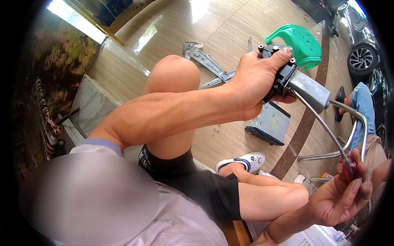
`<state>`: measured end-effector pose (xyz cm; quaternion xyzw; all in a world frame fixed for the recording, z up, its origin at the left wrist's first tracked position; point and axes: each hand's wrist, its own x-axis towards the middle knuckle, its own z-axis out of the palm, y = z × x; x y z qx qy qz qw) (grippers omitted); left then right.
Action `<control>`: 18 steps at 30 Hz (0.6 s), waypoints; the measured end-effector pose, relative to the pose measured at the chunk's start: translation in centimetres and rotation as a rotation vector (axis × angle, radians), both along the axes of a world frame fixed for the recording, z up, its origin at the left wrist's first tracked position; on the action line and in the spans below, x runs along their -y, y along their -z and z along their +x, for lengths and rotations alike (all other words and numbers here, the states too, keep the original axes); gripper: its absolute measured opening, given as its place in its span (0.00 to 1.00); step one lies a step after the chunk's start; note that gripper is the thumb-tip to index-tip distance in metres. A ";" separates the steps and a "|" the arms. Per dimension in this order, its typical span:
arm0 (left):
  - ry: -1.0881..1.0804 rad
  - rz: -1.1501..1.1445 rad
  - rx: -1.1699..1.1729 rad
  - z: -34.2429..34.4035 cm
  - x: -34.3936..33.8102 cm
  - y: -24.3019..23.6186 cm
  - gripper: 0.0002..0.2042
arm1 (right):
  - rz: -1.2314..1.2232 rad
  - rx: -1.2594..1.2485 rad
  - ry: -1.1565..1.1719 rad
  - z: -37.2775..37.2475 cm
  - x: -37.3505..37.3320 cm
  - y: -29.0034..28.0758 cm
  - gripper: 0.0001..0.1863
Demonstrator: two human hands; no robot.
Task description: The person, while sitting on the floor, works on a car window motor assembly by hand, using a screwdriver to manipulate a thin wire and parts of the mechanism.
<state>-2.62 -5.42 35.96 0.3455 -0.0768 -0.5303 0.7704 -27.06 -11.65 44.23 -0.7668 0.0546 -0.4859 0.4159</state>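
Note:
My left hand (258, 76) is wrapped round a small electric motor (308, 88) with a black plastic gear housing and a silver metal can, holding it up above the floor. Its thumb lies over the top of the black housing. At the lower right, my right hand (340, 199) grips a screwdriver (324, 123) by its red handle between the thumb and fingers. The long metal shaft slants up to the left. Its tip is at the edge of the black housing, beside the metal can; whether it sits in a screw I cannot tell.
A metal window regulator (209, 65) lies on the tiled floor, near a green plastic stool (301, 43). Below the motor is a silver metal box unit (269, 123). Chrome tube legs (363, 123) stand at the right, by another person's jeans (363, 104) and a car wheel (363, 59).

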 end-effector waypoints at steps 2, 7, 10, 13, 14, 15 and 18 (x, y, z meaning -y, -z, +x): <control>-0.006 -0.014 0.003 0.1 -0.1 0.2 0.17 | -0.004 0.008 -0.003 0.1 0.1 0.2 0.15; -0.010 -0.018 0.005 0.1 -0.1 0.1 0.17 | -0.031 -0.009 0.015 -0.1 0.0 0.1 0.16; -0.018 -0.014 0.007 0.0 -0.1 0.0 0.17 | -0.052 -0.015 0.009 0.0 -0.2 0.0 0.17; -0.021 -0.008 0.010 0.0 -0.1 -0.1 0.18 | -0.076 -0.013 0.004 0.2 -0.4 0.0 0.17; -0.018 -0.004 0.011 0.0 -0.1 -0.1 0.18 | -0.076 -0.012 0.004 0.2 -0.4 0.0 0.17; -0.018 -0.003 0.011 0.0 -0.1 -0.1 0.18 | -0.092 -0.014 0.015 0.2 -0.5 0.1 0.16; -0.027 -0.007 0.015 0.1 -0.1 0.0 0.17 | -0.107 -0.018 0.032 0.3 -0.6 0.1 0.16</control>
